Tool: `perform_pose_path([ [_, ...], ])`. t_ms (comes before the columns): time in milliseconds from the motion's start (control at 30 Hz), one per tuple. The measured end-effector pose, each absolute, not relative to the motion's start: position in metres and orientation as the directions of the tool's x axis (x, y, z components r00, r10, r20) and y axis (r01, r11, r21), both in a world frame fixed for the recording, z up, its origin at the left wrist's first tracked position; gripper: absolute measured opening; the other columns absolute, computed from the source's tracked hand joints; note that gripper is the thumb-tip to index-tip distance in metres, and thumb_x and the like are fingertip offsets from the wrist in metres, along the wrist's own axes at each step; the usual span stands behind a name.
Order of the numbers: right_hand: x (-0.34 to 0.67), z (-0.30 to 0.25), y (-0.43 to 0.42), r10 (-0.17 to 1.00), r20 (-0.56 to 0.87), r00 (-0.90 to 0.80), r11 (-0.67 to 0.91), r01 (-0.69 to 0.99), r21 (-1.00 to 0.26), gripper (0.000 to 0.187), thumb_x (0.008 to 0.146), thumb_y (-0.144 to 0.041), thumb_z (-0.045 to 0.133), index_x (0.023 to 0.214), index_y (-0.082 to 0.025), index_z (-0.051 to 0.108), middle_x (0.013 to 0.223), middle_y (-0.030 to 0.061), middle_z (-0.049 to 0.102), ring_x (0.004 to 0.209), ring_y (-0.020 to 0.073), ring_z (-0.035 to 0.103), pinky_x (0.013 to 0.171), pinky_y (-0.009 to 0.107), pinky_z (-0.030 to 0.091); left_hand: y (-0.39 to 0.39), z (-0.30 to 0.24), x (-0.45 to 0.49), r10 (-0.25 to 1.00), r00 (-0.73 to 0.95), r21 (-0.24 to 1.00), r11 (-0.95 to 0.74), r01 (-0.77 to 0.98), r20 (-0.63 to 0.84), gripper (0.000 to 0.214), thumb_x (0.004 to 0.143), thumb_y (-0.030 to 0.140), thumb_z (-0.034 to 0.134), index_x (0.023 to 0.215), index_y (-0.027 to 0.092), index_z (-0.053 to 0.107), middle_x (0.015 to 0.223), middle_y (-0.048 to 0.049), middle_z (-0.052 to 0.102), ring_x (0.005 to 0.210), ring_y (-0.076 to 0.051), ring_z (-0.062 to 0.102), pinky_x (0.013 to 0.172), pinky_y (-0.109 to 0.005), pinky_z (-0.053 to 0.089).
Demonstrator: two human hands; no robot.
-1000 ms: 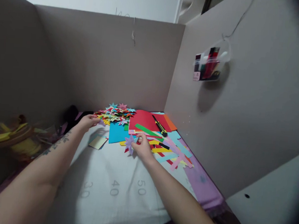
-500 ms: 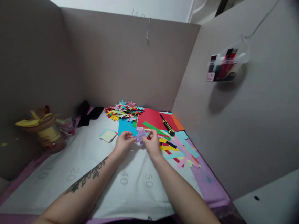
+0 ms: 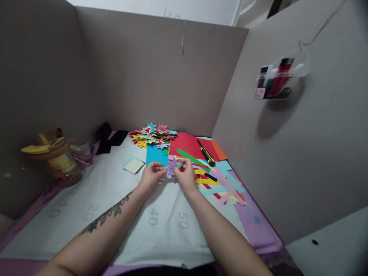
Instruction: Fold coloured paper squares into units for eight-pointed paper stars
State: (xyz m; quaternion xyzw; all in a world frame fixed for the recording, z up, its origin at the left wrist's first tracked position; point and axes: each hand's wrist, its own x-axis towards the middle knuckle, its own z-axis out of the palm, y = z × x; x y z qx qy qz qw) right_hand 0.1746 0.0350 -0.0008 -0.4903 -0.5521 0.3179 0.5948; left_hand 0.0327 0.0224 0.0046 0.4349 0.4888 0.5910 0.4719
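Observation:
A small purple paper star [image 3: 171,166] is held between both my hands above the white mat [image 3: 126,218]. My left hand [image 3: 151,176] pinches its left side with closed fingers. On the star's right side, my right hand [image 3: 185,174] is pinched shut too. Behind them lie a blue sheet [image 3: 153,154] and a heap of coloured paper stars [image 3: 152,135]. To the right are red paper sheets [image 3: 188,144] and several loose coloured paper strips [image 3: 218,185].
A yellow and black utility knife [image 3: 205,153] rests on the red sheets. A small stack of pale notes [image 3: 133,166] sits left of my hands. A jar with a yellow lid [image 3: 53,157] stands far left. Grey partition walls enclose the desk; a pen holder [image 3: 276,79] hangs right.
My left hand came back from the star heap to meet my right hand at the purple star. The view swung left, bringing the jar into sight.

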Motion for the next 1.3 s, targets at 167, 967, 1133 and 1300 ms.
perform_pose_path([
  [167,0.175,0.0,0.035,0.924,0.335,0.182,0.308,0.16,-0.938,0.028,0.064,-0.023,0.058,0.091,-0.022,0.048,0.063,-0.0075,0.044,0.055,0.0112,0.044,0.054,0.021,0.036,0.023,0.004,0.031,0.98,-0.185,0.986,-0.1,-0.131,0.075,0.041,0.05,0.025,0.078,0.083,0.016,0.055,0.07,0.0007,0.06,0.059,-0.011,0.058,0.057,-0.023,0.047],
  [967,0.174,-0.003,0.038,0.986,0.139,-0.097,0.134,-0.062,-0.989,0.03,0.059,-0.025,0.064,0.082,-0.021,0.046,0.048,-0.0117,0.043,0.037,0.0078,0.04,0.039,0.018,0.032,0.023,0.004,0.032,0.96,-0.26,0.979,-0.146,-0.145,0.104,0.039,0.053,0.026,0.077,0.084,0.015,0.056,0.072,-0.0002,0.06,0.062,-0.012,0.058,0.059,-0.024,0.048],
  [1133,0.174,-0.007,0.039,0.988,0.12,-0.093,0.115,-0.06,-0.992,0.031,0.058,-0.024,0.065,0.083,-0.022,0.047,0.046,-0.0124,0.041,0.035,0.0076,0.038,0.036,0.018,0.029,0.022,0.003,0.033,0.956,-0.275,0.979,-0.149,-0.138,0.107,0.038,0.054,0.026,0.076,0.084,0.015,0.055,0.074,-0.0003,0.06,0.062,-0.012,0.058,0.058,-0.024,0.048],
  [1300,0.17,-0.011,0.041,0.988,0.15,-0.035,0.148,-0.053,-0.988,0.031,0.059,-0.021,0.062,0.086,-0.023,0.046,0.048,-0.0128,0.039,0.037,0.0069,0.036,0.037,0.017,0.028,0.02,0.002,0.036,0.965,-0.244,0.981,-0.137,-0.139,0.1,0.041,0.053,0.028,0.078,0.085,0.015,0.055,0.075,0.0001,0.059,0.058,-0.01,0.056,0.053,-0.022,0.047],
])
